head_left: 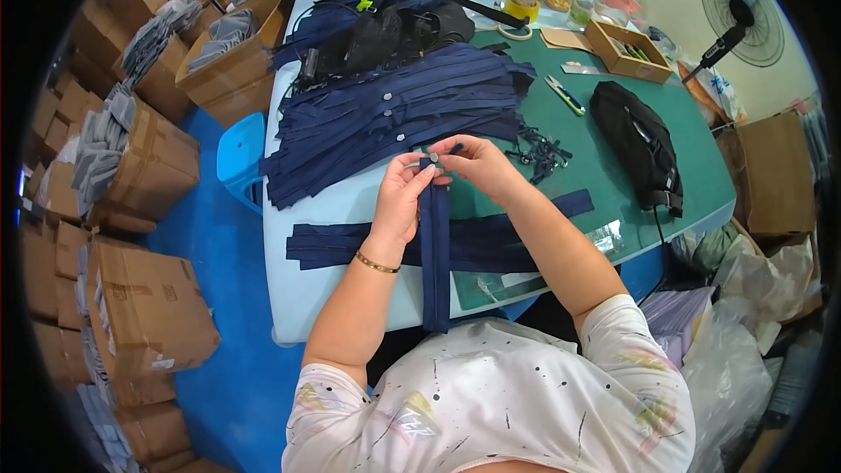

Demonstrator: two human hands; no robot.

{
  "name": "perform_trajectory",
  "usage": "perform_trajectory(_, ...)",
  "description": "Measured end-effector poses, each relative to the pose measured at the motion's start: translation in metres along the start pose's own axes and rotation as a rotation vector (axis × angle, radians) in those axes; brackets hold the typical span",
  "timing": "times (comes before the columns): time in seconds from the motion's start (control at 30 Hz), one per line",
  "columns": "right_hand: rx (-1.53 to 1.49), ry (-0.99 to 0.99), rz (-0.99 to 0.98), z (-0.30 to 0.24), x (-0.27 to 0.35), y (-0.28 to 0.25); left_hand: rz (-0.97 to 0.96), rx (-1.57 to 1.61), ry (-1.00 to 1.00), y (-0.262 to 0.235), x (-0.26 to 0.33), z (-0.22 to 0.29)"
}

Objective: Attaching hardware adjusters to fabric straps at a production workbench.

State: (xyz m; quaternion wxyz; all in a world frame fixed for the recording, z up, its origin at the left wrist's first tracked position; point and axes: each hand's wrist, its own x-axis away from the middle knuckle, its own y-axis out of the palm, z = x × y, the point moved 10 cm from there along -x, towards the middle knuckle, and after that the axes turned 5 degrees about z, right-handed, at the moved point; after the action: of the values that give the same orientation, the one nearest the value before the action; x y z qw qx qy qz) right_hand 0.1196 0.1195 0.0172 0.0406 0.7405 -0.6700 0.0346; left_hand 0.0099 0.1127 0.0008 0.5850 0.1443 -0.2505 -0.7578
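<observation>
My left hand (401, 200) is closed on the upper end of a navy zipper strip (435, 254), which hangs down over the table edge toward my lap. Close beside it, my right hand (484, 166) pinches a small dark piece (456, 149) at the strip's top end. Whether that piece is on the strip or only touching it, I cannot tell. A small silvery spot (434, 158) shows between the fingertips. Beneath my forearms more navy strips (359, 245) lie crosswise. A scatter of small dark zipper pulls (540, 155) lies right of my right hand.
A big pile of navy strips (385, 109) covers the table beyond my hands. On the green mat (569, 57) lie snips (565, 95), a black pouch (638, 144) and a wooden box (627, 50). A blue stool (241, 158) and cardboard boxes (149, 298) stand left; a fan (740, 13) stands right.
</observation>
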Motion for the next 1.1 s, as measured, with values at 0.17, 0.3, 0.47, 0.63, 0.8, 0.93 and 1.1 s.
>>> perform_trajectory(0.17, 0.166, -0.005, 0.107, 0.008, 0.002, -0.012, 0.049, -0.053, 0.093, -0.002, 0.000, 0.014)
perform_trajectory(0.3, 0.090, 0.226, 0.052, 0.016, 0.013, 0.003, 0.015, -0.206, 0.186, -0.003, -0.002, 0.023)
perform_trajectory(0.47, -0.215, 0.174, 0.053, 0.035, 0.001, 0.003, 0.030, -0.101, 0.219, -0.003, -0.001, 0.027)
perform_trajectory(0.63, -0.329, -0.021, 0.370, 0.023, 0.000, -0.034, 0.136, 0.111, 0.233, -0.029, -0.008, 0.035)
perform_trajectory(0.8, -0.009, -0.379, 0.233, -0.038, 0.014, 0.009, 0.118, 0.085, 0.156, -0.029, -0.011, 0.027)
perform_trajectory(0.93, 0.007, -0.301, 0.204, -0.032, 0.004, 0.017, 0.062, 0.068, 0.124, -0.017, -0.009, 0.026)
perform_trajectory(1.1, 0.037, -0.160, 0.163, -0.023, -0.003, 0.014, 0.019, 0.083, 0.114, -0.020, -0.013, 0.023)
